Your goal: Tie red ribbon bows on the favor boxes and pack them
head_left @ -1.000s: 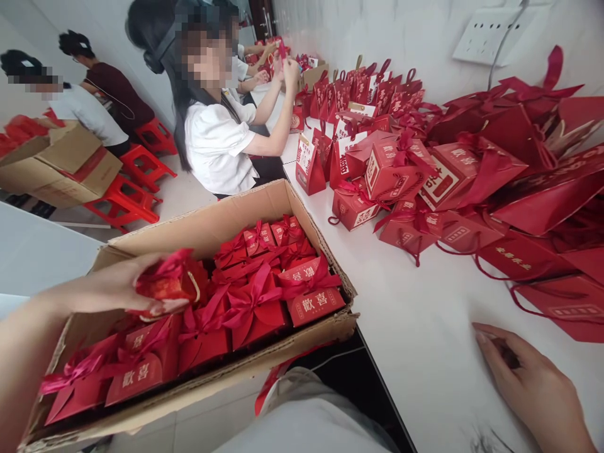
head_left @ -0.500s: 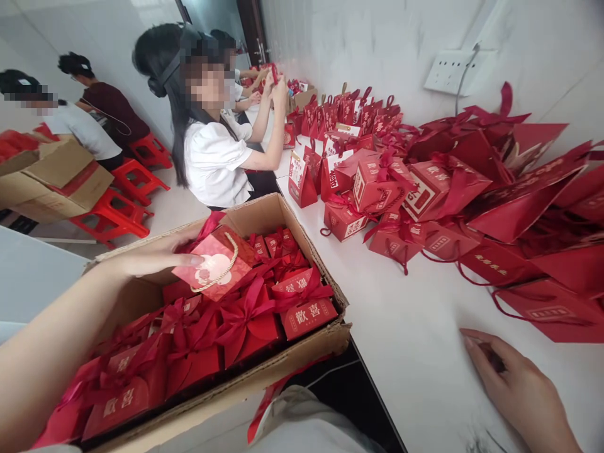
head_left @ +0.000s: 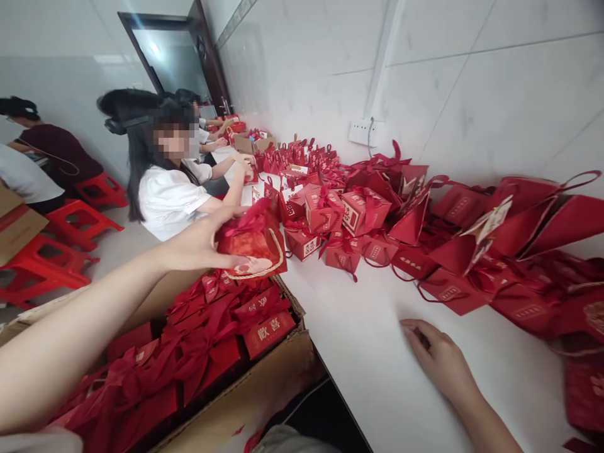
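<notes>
My left hand [head_left: 207, 242] grips a small red gift box [head_left: 257, 242] with a dark pink ribbon on top and a gold rope handle. Its thumb presses on a pale round emblem, and the other fingers are partly hidden behind the ribbon. The box hangs over the far right corner of an open cardboard carton [head_left: 226, 393], which is packed with red ribboned gift boxes [head_left: 268, 333]. On the white table [head_left: 358, 333], my right hand [head_left: 431, 352] rests loosely curled, with nothing visible in its fingers.
A long heap of red gift boxes [head_left: 368, 211] runs along the wall side of the table. A co-worker in a white top [head_left: 170, 192] sits beyond the carton. Red plastic stools [head_left: 82, 223] and other seated people are at the left. A socket strip [head_left: 363, 132] is on the wall.
My left hand has lifted the gift box up and right, from above the carton's middle to its far corner. The view has turned right. My right hand stays on the table.
</notes>
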`<state>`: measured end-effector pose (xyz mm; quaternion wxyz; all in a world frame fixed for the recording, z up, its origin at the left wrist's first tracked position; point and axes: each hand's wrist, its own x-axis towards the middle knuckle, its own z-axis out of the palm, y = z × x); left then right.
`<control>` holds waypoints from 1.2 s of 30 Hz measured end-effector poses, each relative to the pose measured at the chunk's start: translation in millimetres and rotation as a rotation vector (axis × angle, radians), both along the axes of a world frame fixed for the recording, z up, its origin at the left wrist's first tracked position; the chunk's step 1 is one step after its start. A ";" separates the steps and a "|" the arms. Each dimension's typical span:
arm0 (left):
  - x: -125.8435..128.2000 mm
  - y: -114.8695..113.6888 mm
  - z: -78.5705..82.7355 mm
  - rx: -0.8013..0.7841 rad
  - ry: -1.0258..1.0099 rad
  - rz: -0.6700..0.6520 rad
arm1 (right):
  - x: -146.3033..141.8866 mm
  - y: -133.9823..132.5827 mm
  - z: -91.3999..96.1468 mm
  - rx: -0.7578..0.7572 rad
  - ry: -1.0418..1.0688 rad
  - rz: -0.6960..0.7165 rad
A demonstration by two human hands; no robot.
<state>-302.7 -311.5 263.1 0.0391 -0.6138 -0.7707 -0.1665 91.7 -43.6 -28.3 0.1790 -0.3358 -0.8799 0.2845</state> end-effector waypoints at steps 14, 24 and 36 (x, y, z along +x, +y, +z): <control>49.5 12.7 -25.5 0.216 0.717 -0.340 | -6.5 -4.0 13.3 0.005 0.059 0.009; 80.9 36.7 -32.5 0.298 0.812 -0.449 | -29.4 -30.2 47.3 0.254 0.240 0.069; 146.7 78.8 -29.5 0.303 0.589 -0.702 | -66.6 -59.6 139.2 0.479 0.737 0.145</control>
